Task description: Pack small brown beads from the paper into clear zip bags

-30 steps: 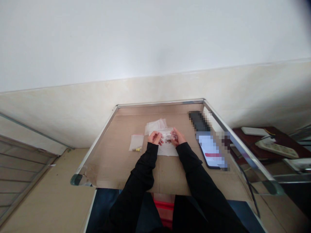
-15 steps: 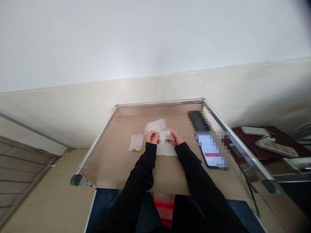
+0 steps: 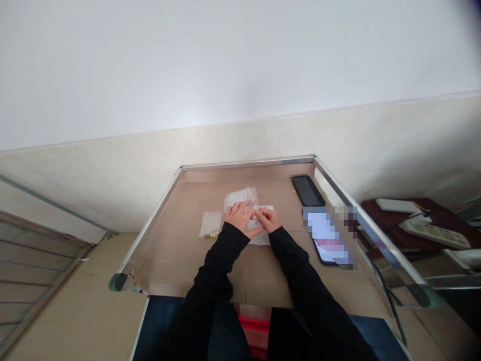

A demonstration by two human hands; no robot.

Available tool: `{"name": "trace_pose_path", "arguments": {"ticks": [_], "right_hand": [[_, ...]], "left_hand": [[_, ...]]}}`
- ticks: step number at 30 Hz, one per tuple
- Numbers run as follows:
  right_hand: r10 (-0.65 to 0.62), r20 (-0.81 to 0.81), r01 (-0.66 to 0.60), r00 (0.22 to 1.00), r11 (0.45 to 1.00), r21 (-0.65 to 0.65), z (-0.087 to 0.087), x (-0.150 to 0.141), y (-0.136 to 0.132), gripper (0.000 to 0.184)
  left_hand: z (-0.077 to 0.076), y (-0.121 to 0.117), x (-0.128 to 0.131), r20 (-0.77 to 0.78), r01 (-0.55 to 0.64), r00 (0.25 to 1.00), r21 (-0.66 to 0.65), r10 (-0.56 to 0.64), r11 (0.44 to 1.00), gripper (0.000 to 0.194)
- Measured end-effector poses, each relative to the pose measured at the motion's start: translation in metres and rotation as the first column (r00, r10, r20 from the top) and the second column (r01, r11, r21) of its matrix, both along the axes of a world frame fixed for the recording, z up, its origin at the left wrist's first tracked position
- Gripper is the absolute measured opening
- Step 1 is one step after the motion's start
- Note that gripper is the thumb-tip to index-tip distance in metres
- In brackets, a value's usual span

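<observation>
My left hand (image 3: 240, 218) lies palm down over the white paper (image 3: 263, 240), its fingers stretched out and its thumb towards my right hand. Close beside it, my right hand (image 3: 268, 219) pinches what looks like a small clear plastic bag, mostly hidden between the hands. Just beyond them lies a stack of clear zip bags (image 3: 236, 196). Left of my left hand is a zip bag (image 3: 211, 220) with a reddish top edge; small yellow pieces (image 3: 213, 234) are at its bottom.
Brown cardboard (image 3: 176, 250) covers the table inside a metal frame (image 3: 248, 163). On the right lie a black phone-like case (image 3: 308, 190) and a lit phone (image 3: 326, 235), partly pixelated. A power strip (image 3: 434, 234) sits on a dark side table. A wall stands behind.
My left hand has turned palm down, spread its fingers and moved right, closer to my right hand. The clear bag held up between the hands is now mostly covered.
</observation>
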State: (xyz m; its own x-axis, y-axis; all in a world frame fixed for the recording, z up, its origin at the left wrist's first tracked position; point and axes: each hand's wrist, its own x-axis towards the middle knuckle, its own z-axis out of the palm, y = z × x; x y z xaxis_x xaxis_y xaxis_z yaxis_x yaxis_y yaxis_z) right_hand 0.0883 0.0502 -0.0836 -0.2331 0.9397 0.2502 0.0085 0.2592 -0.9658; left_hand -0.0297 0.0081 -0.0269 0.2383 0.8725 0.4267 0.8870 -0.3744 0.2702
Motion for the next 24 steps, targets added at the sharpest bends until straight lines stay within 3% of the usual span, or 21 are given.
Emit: {"name": "trace_pose_path", "arguments": {"ticks": [10, 14, 18, 21, 24], "right_hand": [[0.001, -0.060, -0.002, 0.998, 1.000, -0.015, 0.001, -0.006, -0.001, 0.043], [-0.152, -0.154, 0.134, 0.976, 0.984, -0.120, 0.000, -0.003, 0.003, 0.043], [-0.350, -0.220, 0.292, 0.911, 0.921, -0.258, 0.001, 0.004, 0.009, 0.044], [-0.370, -0.152, 0.327, 0.917, 0.912, -0.246, 0.002, 0.004, 0.010, 0.043], [-0.354, -0.104, 0.329, 0.929, 0.922, -0.202, 0.000, 0.003, 0.009, 0.042]], "left_hand": [[0.001, 0.003, -0.009, -0.059, 0.058, 0.996, -0.028, -0.060, 0.998, 0.035], [0.003, 0.016, -0.029, -0.057, 0.117, 0.991, -0.001, -0.117, 0.993, 0.033], [0.002, 0.029, -0.051, -0.066, 0.142, 0.988, 0.006, -0.141, 0.990, 0.030], [-0.005, 0.023, -0.050, -0.063, 0.167, 0.984, -0.031, -0.169, 0.985, 0.039], [-0.019, 0.007, -0.033, -0.065, 0.188, 0.979, -0.079, -0.193, 0.979, 0.049]]}}
